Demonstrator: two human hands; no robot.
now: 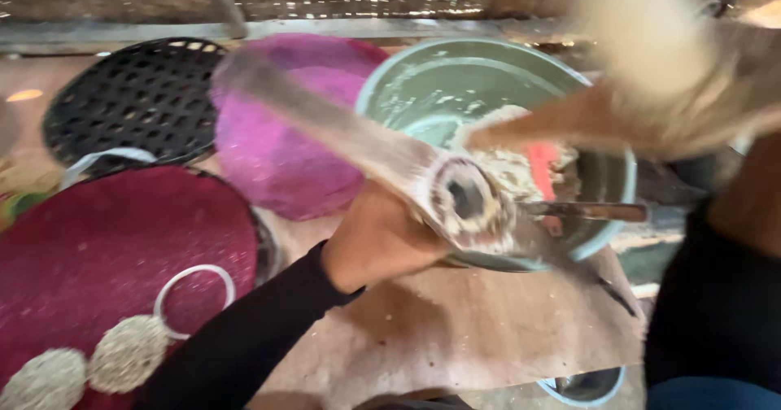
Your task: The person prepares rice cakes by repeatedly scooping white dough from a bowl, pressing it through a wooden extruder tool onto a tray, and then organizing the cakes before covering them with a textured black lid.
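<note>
Wooden table (455,329), dusted pale. On its left side are three round trays: maroon tray (106,247) nearest, black perforated tray (138,101) behind it, magenta tray (277,150) beside the basin.

Green basin (390,76) at table's far right; wall smeared white, crumbly white mix (504,166) heaped inside, a red piece (541,166) part-buried in it.

Tube (358,137), long, pale and crusted with mix, lies slantwise, its open end at the basin's near rim, over the mix.

Left hand (378,239), black sleeve, wrapped firmly round the tube just behind the open end.

Right hand (651,109) above the basin's far side, badly blurred; cannot tell if clenched or loose, or what it carries.

Knife (590,211), wooden handle, rests across the basin rim, touched by neither hand.

Judgement: the work looks like loading mix into the tube's mouth. The next move calls for a steady tube with its mouth kept over the basin, so spill falls back in.
</note>
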